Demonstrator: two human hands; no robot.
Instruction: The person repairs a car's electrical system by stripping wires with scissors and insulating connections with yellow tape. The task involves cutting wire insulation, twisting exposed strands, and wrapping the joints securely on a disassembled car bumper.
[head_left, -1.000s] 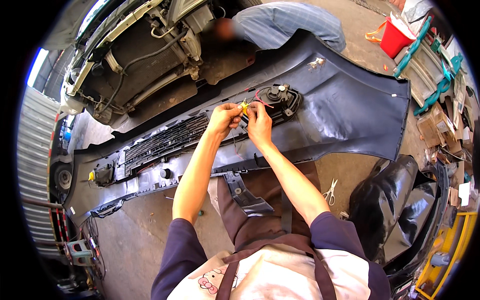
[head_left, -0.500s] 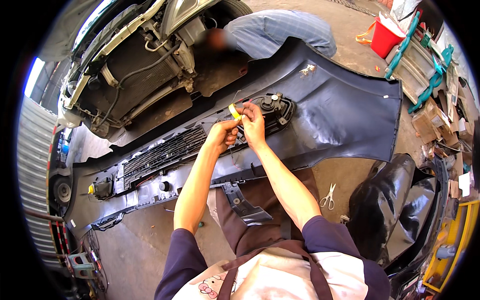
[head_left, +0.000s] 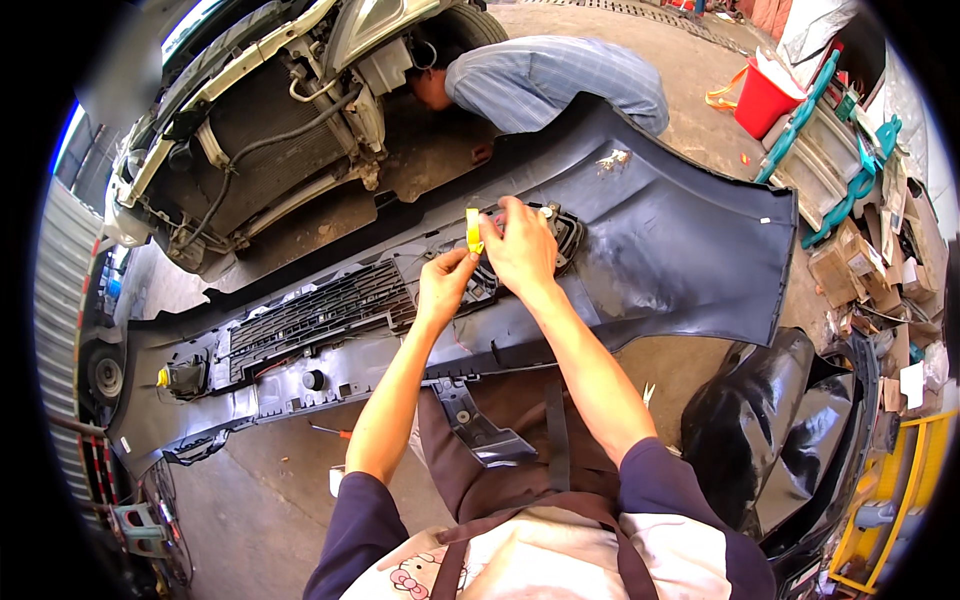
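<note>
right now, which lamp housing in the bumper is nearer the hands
The right housing, partly hidden by the right hand; the other housing, with a yellow piece, sits toward the left end of the bumper.

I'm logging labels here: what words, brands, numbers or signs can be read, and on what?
No words, brands, numbers or signs are legible.
Right-end white tag on the black bumper: too small to read.
Left-end white tag there: too small to read.
Yellow strip in the left hand: no lettering visible.
Shirt: cartoon with pink bow, no readable lettering.
</note>
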